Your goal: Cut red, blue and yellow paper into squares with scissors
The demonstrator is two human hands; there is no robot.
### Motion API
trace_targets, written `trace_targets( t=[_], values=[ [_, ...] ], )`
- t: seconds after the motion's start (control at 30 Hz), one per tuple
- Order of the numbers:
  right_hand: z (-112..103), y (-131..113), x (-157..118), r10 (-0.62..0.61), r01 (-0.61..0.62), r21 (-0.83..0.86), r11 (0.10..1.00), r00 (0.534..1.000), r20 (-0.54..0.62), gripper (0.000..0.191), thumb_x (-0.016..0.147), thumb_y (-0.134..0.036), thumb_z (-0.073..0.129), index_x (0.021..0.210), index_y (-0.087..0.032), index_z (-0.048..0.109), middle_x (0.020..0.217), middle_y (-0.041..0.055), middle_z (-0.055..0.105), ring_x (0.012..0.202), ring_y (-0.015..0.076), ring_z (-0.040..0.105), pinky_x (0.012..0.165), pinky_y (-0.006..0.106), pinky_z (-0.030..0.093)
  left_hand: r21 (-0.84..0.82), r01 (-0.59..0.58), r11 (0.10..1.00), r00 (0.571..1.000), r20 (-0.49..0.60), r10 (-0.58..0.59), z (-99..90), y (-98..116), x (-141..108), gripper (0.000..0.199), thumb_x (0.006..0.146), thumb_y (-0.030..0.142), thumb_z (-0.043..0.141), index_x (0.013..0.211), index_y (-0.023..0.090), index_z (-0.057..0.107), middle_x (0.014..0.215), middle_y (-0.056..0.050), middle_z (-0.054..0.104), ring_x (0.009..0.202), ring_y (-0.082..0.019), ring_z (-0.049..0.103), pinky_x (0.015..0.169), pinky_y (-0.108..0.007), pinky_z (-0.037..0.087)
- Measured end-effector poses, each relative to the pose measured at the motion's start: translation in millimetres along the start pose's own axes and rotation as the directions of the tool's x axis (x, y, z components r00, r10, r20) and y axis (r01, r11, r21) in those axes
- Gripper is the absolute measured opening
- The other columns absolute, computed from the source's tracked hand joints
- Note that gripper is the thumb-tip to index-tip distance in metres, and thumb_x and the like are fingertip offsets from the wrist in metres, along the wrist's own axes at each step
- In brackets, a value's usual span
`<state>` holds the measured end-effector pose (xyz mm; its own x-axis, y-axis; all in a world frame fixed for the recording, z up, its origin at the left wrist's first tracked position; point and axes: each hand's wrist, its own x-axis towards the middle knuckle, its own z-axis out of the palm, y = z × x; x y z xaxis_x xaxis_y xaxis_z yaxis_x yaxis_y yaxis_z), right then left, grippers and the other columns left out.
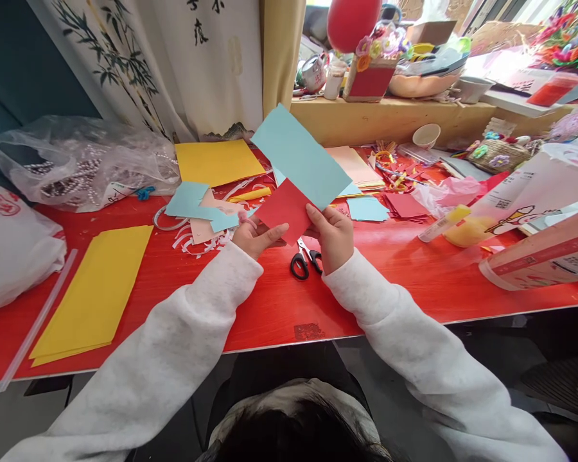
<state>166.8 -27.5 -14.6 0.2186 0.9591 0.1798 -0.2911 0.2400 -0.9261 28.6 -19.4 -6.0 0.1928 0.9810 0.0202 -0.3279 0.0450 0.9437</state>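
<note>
Both my hands hold paper above the red table (270,314). A square of red paper (286,212) lies in front of a longer light blue sheet (301,154), overlapping its lower left part. My left hand (255,236) grips the red paper's left side, thumb on top and fingers behind. My right hand (334,234) pinches the right corner, where red and blue papers meet; its hidden fingers are behind the sheets. Just below, a pair of scissors (304,260) with black handles lies on the table, partly covered by my right hand.
Yellow sheets (96,289) lie at left near a clear plastic strip (38,321). Behind my left hand are blue scraps (189,200) and another yellow sheet (219,162). Small red papers (407,206), a glue stick (444,222) and large paper cups (544,250) stand or lie rightward.
</note>
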Motion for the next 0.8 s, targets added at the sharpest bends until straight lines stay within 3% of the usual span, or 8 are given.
trace_targets(
  t=[0.13,0.33,0.53,0.63,0.73,0.8],
  values=[
    [11,2,-4,-0.012,0.011,0.037,0.999,1.0,0.015,0.024,0.068,-0.04,0.067,0.077,-0.017,0.062,0.07,-0.002,0.064,0.063,0.0134,0.063,0.061,0.029,0.056,0.001,-0.028,1.0,1.0,0.004,0.028,0.4,-4,-1,0.037,0.056,0.029,0.078,0.086,0.013,0.064,0.078,-0.004,0.068,0.066,-0.015,0.062,0.058,-0.028,0.054],
    [6,0,1,0.075,-0.075,-0.014,0.997,0.997,0.029,0.027,0.067,-0.042,0.068,0.072,-0.017,0.059,0.062,-0.0025,0.062,0.057,0.0119,0.063,0.063,0.028,0.057,0.096,-0.072,0.993,0.994,-0.077,0.079,-7.6,5,2,0.028,0.052,0.027,0.079,0.072,0.012,0.066,0.062,-0.002,0.066,0.053,-0.013,0.058,0.055,-0.03,0.052],
    [9,3,-4,0.014,-0.016,-0.067,0.998,1.0,-0.021,0.029,0.069,-0.046,0.064,0.077,-0.018,0.058,0.074,-0.0002,0.065,0.065,0.0125,0.064,0.064,0.027,0.056,0.035,-0.099,0.994,0.989,-0.103,0.103,-3.1,7,-1,0.039,0.05,0.033,0.079,0.082,0.014,0.067,0.083,-0.005,0.069,0.075,-0.02,0.064,0.067,-0.033,0.054],
    [12,3,-6,-0.019,0.017,-0.086,0.996,1.0,-0.023,0.03,0.069,-0.048,0.063,0.074,-0.019,0.056,0.072,-0.0009,0.064,0.065,0.0127,0.064,0.065,0.028,0.056,0.037,-0.09,0.995,0.991,-0.097,0.094,-0.3,9,-4,0.039,0.054,0.035,0.077,0.084,0.014,0.066,0.082,-0.006,0.069,0.074,-0.021,0.065,0.063,-0.033,0.055],
    [9,0,-4,0.003,0.002,-0.152,0.988,0.999,0.035,0.032,0.071,-0.05,0.06,0.075,-0.019,0.056,0.072,-0.0004,0.063,0.067,0.0134,0.064,0.065,0.029,0.055,0.068,-0.067,0.995,0.988,-0.134,0.076,-4.2,10,-2,0.036,0.054,0.034,0.077,0.08,0.013,0.065,0.073,-0.005,0.068,0.063,-0.019,0.065,0.06,-0.034,0.056],
    [3,-2,-3,0.028,0.004,-0.31,0.951,0.995,0.1,0.032,0.074,-0.05,0.057,0.081,-0.019,0.056,0.077,0.0014,0.064,0.069,0.0143,0.063,0.066,0.03,0.053,0.089,-0.054,0.995,0.979,-0.191,0.07,-10.8,10,4,0.034,0.051,0.032,0.079,0.074,0.011,0.065,0.069,-0.004,0.067,0.056,-0.017,0.063,0.06,-0.035,0.057]
  ],
)
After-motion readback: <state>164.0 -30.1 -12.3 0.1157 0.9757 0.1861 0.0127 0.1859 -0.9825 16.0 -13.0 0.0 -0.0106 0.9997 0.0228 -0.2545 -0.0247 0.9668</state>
